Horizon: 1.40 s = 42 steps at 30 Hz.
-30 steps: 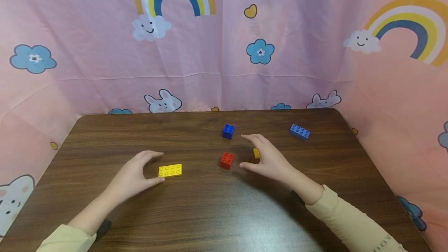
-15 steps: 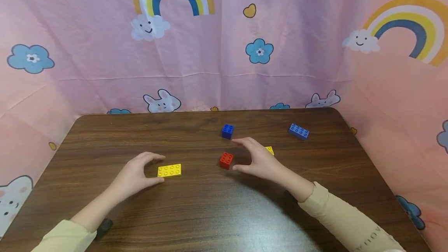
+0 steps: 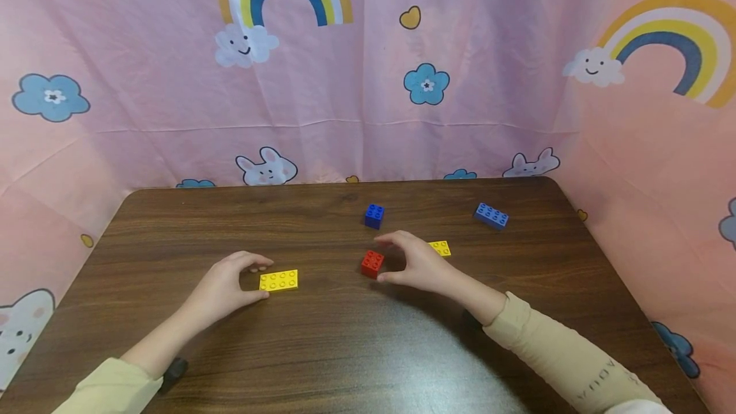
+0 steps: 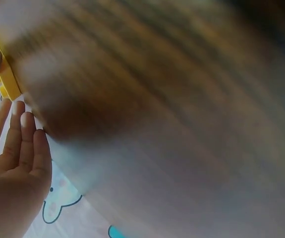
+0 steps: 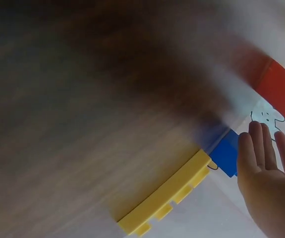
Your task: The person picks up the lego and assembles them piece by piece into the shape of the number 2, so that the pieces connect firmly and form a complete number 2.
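In the head view, a yellow toy brick (image 3: 278, 280) with two rows of studs lies left of centre. My left hand (image 3: 225, 286) curves loosely about its left end, thumb at the near side and fingers at the far side. Straight fingers show beside that brick in the left wrist view; contact is unclear. A small red brick (image 3: 372, 263) sits near the middle of the table. My right hand (image 3: 416, 264) reaches it from the right, thumb by its near corner and fingers beyond it. The right wrist view shows those fingers extended, apart from the red brick (image 5: 280, 89).
A dark blue brick (image 3: 374, 216) stands behind the red one. A second yellow brick (image 3: 441, 248) is partly hidden by my right hand. Farther right lies a long blue brick (image 3: 491, 216). Patterned pink cloth (image 3: 328, 101) borders the wooden table (image 3: 322, 350).
My right hand has moved left to the red brick, uncovering more of the second yellow brick. My left hand's fingers have drawn slightly closer to the yellow brick. The bricks stay in place.
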Available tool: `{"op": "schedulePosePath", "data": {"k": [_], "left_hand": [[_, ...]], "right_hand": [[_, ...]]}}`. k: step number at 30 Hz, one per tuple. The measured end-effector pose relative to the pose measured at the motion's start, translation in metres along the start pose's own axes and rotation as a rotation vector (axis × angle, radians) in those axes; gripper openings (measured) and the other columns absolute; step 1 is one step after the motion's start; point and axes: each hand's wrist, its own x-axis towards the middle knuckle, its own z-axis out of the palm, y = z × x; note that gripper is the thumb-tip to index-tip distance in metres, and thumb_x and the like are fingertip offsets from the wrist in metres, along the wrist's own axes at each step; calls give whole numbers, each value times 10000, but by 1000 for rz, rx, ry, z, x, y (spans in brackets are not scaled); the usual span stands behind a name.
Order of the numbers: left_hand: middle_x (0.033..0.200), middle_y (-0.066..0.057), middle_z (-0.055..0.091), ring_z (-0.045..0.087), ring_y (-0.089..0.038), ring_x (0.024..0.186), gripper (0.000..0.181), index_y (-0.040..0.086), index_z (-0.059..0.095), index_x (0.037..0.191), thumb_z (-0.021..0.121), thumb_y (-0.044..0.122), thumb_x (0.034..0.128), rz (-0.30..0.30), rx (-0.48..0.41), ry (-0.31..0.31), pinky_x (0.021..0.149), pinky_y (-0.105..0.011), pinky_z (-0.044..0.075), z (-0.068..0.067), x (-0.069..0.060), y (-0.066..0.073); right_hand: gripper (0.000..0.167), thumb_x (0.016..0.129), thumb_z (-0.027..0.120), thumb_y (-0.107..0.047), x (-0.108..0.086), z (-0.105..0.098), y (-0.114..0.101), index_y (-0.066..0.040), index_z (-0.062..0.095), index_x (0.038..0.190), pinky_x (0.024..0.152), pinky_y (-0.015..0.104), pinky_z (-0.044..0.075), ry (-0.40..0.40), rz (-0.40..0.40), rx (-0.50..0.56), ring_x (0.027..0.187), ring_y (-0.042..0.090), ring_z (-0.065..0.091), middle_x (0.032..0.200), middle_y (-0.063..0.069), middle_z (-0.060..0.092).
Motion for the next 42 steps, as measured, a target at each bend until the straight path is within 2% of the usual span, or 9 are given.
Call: {"op": "schedulePosePath", "data": {"k": [8, 17, 29, 42], "left_hand": [[1043, -20, 755, 630, -169, 930, 457, 80, 771, 1166, 963, 107, 752, -21, -3, -19, 840, -439, 567, 2, 2, -2], [1083, -49, 771, 686, -241, 985, 340, 106, 789, 1075, 944, 85, 773, -31, -26, -15, 892, -511, 596, 2, 4, 0], [1089, -67, 778, 709, -270, 1001, 318, 96, 802, 1062, 942, 75, 777, -35, -41, -12, 903, -534, 617, 4, 6, 8], [1074, -52, 775, 726, -250, 988, 316, 92, 806, 1068, 943, 84, 784, -17, -42, -17, 888, -502, 636, 8, 9, 16]], "right_hand": [[643, 853, 913, -238, 8, 5, 1, -34, 641, 1397, 1098, 466, 576, -63, 12, 13, 1245, 289, 689, 1369, 132, 693], [591, 864, 905, -245, 14, 6, 4, -37, 667, 1364, 1088, 431, 588, -103, 49, 15, 1223, 271, 700, 1350, 128, 711], [474, 873, 896, -237, 16, 7, 3, -55, 713, 1271, 1036, 443, 612, -113, 106, 23, 1135, 251, 732, 1232, 100, 757], [430, 866, 901, -216, 13, 2, 0, -59, 735, 1230, 977, 418, 637, -60, 77, 52, 1069, 236, 751, 1192, 96, 769]]}}
